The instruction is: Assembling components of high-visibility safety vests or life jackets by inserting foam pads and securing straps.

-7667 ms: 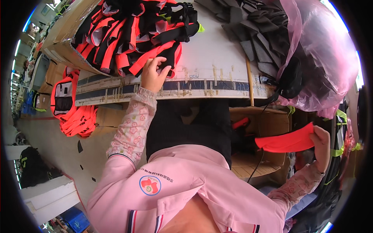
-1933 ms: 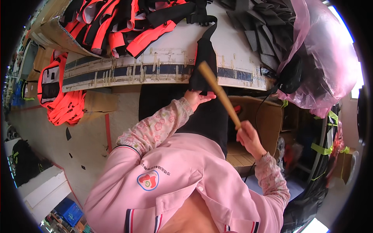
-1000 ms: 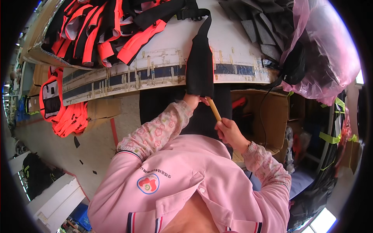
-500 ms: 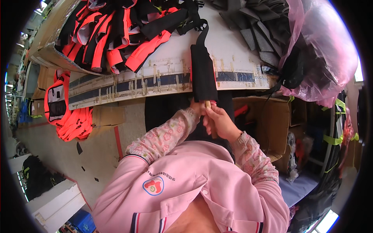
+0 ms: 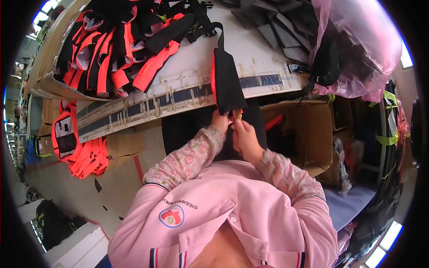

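Note:
A black padded strap piece point(image 5: 229, 82) with an orange edge hangs over the front edge of the table, its webbing end lying on the tabletop. At its lower end my left hand point(image 5: 219, 120) is closed on the strap piece, fingers partly hidden behind it. My right hand point(image 5: 248, 139) is closed just to the right, gripping a slim tan stick-like thing point(image 5: 238, 115) whose tip meets the strap piece's lower opening. A bit of orange or pink shows between the hands. The stick's lower part is hidden by my fingers.
Orange-and-black strap pieces point(image 5: 105, 58) fill a cardboard box point(image 5: 47, 73) on the table point(image 5: 196, 62). Grey foam sheets point(image 5: 286, 33) and a pink plastic bag point(image 5: 375, 49) lie at right. Orange bags point(image 5: 85, 154) hang at left; an open carton point(image 5: 319, 134) stands under the table.
The view has shifted slightly. The strap piece now leans more and shows more of its orange edge. Both hands stay at its lower end, and the right hand's stick sits closer against it.

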Motion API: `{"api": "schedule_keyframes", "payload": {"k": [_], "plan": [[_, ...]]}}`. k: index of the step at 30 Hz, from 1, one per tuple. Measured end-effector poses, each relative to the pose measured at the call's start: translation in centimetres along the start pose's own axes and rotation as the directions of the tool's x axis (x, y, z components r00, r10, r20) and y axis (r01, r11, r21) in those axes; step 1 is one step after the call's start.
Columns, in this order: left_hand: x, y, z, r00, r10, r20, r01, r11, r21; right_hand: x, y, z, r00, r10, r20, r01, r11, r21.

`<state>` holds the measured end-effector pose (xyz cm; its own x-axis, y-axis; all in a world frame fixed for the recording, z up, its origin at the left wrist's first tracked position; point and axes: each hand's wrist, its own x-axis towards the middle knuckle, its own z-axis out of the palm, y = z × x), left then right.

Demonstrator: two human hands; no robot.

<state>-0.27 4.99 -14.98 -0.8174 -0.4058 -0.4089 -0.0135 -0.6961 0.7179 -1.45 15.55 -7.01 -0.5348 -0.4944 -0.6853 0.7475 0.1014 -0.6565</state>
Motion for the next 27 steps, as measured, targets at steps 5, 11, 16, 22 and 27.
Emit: {"api": "schedule_keyframes", "payload": {"k": [5, 11, 16, 22, 27], "plan": [[1.4, -0.4, -1.9, 0.994, -0.054, -0.095, 0.072, 0.976, 0.205, 2.8, 0.5, 0.9, 0.999, -0.043, -0.012, 0.042, 0.998, -0.051], [0.6, -0.5, -2.3, 0.993, -0.111, 0.034, 0.110, 0.993, 0.029, -0.3, -0.6, 0.3, 0.996, -0.063, 0.056, 0.070, 0.988, -0.139], [0.9, -0.1, -2.9, 0.988, -0.056, 0.144, 0.071, 0.992, -0.100, -5.3, 1.0, -3.3, 0.996, -0.029, 0.089, 0.060, 0.926, -0.373], [0.7, 0.9, -2.8, 0.973, -0.070, 0.222, 0.079, 0.996, -0.032, -7.9, 2.0, -7.3, 0.996, -0.080, 0.051, 0.094, 0.800, -0.592], [0.4, 0.8, -2.3, 0.993, -0.028, 0.115, 0.039, 0.994, -0.098, -8.7, 2.4, -8.9, 0.988, -0.121, 0.093, 0.150, 0.665, -0.731]]}}
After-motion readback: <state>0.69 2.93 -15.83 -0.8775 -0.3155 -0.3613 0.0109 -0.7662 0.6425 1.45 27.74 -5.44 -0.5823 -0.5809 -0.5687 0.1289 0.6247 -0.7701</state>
